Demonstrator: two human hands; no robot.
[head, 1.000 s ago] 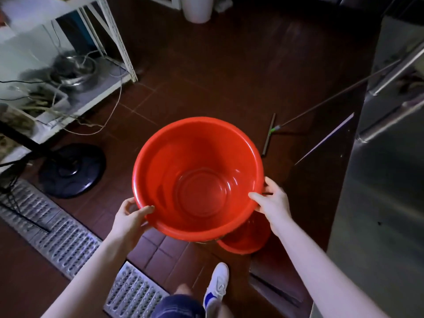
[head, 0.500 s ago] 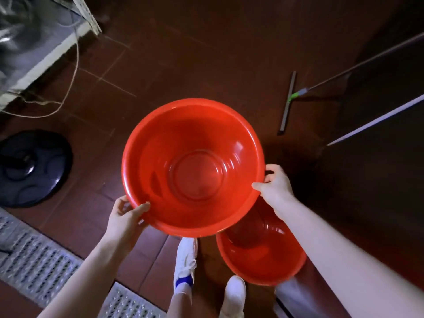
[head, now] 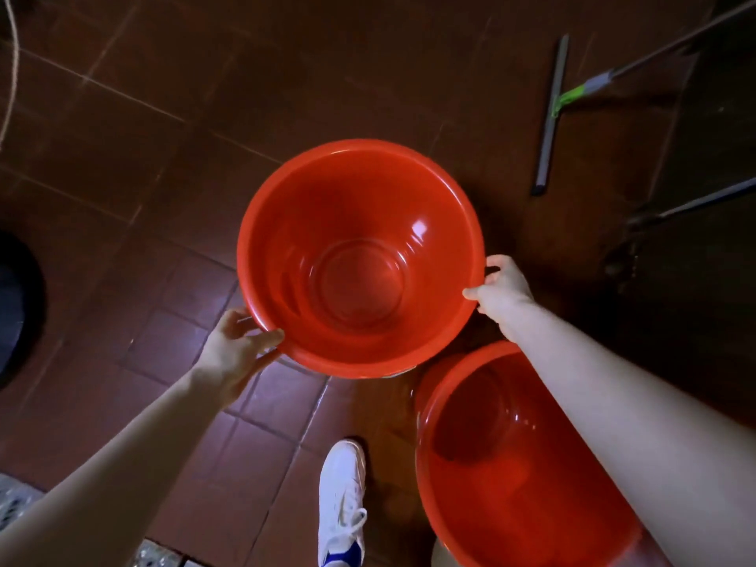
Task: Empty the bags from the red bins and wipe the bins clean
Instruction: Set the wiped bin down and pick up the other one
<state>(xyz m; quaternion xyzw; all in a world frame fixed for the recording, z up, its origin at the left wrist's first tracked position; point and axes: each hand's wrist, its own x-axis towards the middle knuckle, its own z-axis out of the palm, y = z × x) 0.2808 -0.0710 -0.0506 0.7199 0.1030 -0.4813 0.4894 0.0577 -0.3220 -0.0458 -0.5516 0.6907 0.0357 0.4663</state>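
While our left hand (head: 233, 345) and right hand (head: 501, 290) pinch the bin's (head: 360, 259) rim, another bin (head: 511, 464) sits below our right hand.

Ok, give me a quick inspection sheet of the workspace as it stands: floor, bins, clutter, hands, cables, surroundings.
Surface: dark red tiled floor, shiny patches near the feet.
Job's things: held red bin open side up, no bag inside; second red bin on the floor at lower right, also no bag seen.
Clutter: squeegee lying at upper right.
Hands: left hand and right hand each grip the held bin's rim on opposite sides.
Cables: pale cord at the left edge.
Surroundings: white shoe below the held bin; metal drain grate at lower left.
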